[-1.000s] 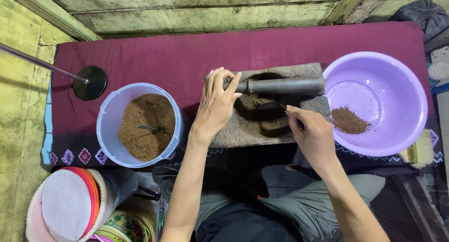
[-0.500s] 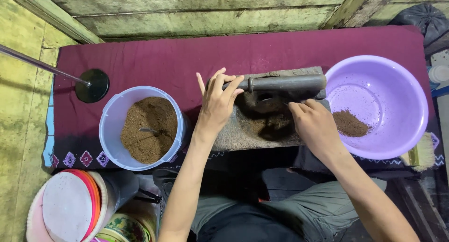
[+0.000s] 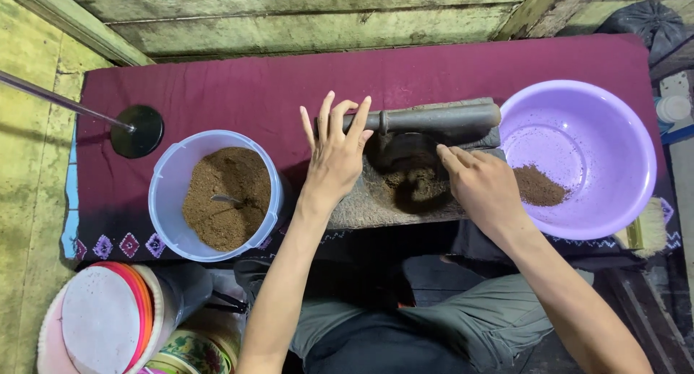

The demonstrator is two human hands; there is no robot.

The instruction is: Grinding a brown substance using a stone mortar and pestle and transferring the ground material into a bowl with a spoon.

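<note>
Grinding stone (image 3: 361,204) sits on a maroon-clothed bench (image 3: 253,85) against plank walls; left hand (image 3: 334,161) open on roller (image 3: 441,119), right hand (image 3: 486,186) loosely open over brown paste (image 3: 416,186).

rustic home workspace — plank wall (image 3: 303,13), grinding stone (image 3: 405,193) — floor-level

The left hand (image 3: 334,157) is covering the near end of the stone roller (image 3: 434,118) and part of the grinding slab (image 3: 361,208). The right hand (image 3: 483,187) is hiding the slab's right edge. The thin rod (image 3: 65,104) is running off the left edge. The stacked lids (image 3: 101,323) are being cut off at the bottom edge.
</note>
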